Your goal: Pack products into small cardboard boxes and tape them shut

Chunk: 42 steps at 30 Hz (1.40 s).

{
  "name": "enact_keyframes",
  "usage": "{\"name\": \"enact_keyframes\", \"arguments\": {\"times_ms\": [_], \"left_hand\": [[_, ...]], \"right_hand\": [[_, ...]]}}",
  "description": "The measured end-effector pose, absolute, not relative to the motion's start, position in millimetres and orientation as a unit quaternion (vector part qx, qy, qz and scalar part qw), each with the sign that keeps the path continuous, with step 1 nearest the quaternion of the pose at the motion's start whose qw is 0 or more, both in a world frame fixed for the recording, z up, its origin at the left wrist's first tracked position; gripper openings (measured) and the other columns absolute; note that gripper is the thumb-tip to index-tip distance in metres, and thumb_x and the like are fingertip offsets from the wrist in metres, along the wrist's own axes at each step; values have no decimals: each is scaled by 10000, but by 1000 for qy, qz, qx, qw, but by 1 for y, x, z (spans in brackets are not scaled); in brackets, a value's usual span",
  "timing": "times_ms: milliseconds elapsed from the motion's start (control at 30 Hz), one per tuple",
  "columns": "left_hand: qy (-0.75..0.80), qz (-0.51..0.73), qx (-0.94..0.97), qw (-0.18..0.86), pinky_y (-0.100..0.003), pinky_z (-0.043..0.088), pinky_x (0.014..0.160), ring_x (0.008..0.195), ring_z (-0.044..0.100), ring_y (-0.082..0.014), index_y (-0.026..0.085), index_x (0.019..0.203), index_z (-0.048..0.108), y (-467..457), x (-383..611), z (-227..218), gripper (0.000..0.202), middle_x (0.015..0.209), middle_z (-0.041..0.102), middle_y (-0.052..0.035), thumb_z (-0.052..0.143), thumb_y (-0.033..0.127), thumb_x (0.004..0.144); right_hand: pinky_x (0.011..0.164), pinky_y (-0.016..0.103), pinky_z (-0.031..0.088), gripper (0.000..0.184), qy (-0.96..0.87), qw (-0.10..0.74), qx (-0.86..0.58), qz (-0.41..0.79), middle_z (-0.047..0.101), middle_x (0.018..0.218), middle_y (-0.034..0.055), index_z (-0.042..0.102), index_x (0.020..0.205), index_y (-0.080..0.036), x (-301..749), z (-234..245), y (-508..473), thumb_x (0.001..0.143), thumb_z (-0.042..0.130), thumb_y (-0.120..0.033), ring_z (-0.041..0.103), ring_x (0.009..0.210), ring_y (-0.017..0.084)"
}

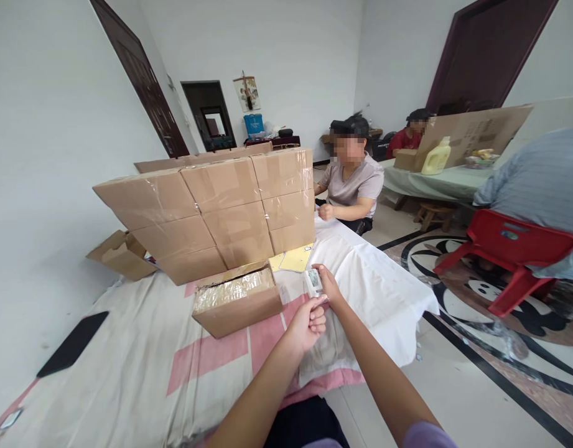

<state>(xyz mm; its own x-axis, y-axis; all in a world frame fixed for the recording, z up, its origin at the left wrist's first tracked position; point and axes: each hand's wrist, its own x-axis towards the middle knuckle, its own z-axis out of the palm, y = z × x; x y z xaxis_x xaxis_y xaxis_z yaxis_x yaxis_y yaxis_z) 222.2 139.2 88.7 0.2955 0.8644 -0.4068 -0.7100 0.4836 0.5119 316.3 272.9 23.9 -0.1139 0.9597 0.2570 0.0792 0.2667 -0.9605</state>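
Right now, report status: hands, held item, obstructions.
Right hand gripping small white object, picture-faced. Left hand curled close by, contact unclear. Cardboard box left, not between hands.

A small white item (313, 282) held right of a cardboard box (242, 311)
The right hand (330, 286) grips it, the left hand (308, 323) close by; stacked cartons (230, 218) stand behind the box, and yellow sheets (295, 259) lie beyond its right end.

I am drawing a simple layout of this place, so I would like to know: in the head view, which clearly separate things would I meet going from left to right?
Flat black object → low cardboard box → left hand → right hand holding a small white object → yellow bottle → red chair.
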Motion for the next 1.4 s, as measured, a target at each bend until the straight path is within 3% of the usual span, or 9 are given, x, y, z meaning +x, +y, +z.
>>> {"name": "enact_keyframes", "arguments": {"times_ms": [200,467,567,733,933,1167,1400], "left_hand": [[337,504,106,788,-144,125,377,374,188,-30,162,945,575,133,226,90,187,486,220,133,709,217,826],[353,506,83,783,-151,113,365,366,170,-41,161,947,571,131,231,84,98,471,218,131,635,209,891],[354,512,79,779,-154,119,366,369,175,-44,171,948,564,131,232,81,129,475,207,132,660,223,881],[358,524,76,769,-156,103,362,371,146,-48,172,941,558,132,233,76,133,467,182,136,662,224,876],[366,537,103,753,-156,106,372,387,149,-40,159,951,592,130,236,67,247,467,200,139,747,279,802],[466,579,145,654,-175,148,393,408,204,-27,188,707,502,136,252,67,365,490,249,123,832,342,705],[485,598,116,627,-183,148,412,433,217,-31,201,663,439,141,263,70,370,518,246,116,797,288,696]], "right_hand": [[1094,416,427,351,-630,492,-396,451,678,1197,49,707,1054,-266,318,28,276,875,523,-506,589,1200,258],[912,387,517,363,-636,455,-386,489,716,1036,29,684,1085,-251,320,32,276,758,661,-406,637,937,237],[890,387,521,361,-633,463,-394,479,708,1024,30,678,1077,-248,319,31,276,746,647,-387,625,915,234],[977,422,486,340,-628,486,-409,449,697,1063,30,668,1043,-253,317,29,275,725,618,-362,620,980,248],[1007,392,473,323,-624,496,-410,443,692,1086,28,678,978,-260,318,31,272,904,433,-458,626,1061,245],[988,365,462,455,-621,492,-417,445,697,1060,37,696,999,-249,318,24,276,953,379,-572,616,1043,242],[953,354,461,494,-618,497,-422,441,701,1057,43,712,1012,-239,318,24,274,966,351,-574,612,1013,240]]}}
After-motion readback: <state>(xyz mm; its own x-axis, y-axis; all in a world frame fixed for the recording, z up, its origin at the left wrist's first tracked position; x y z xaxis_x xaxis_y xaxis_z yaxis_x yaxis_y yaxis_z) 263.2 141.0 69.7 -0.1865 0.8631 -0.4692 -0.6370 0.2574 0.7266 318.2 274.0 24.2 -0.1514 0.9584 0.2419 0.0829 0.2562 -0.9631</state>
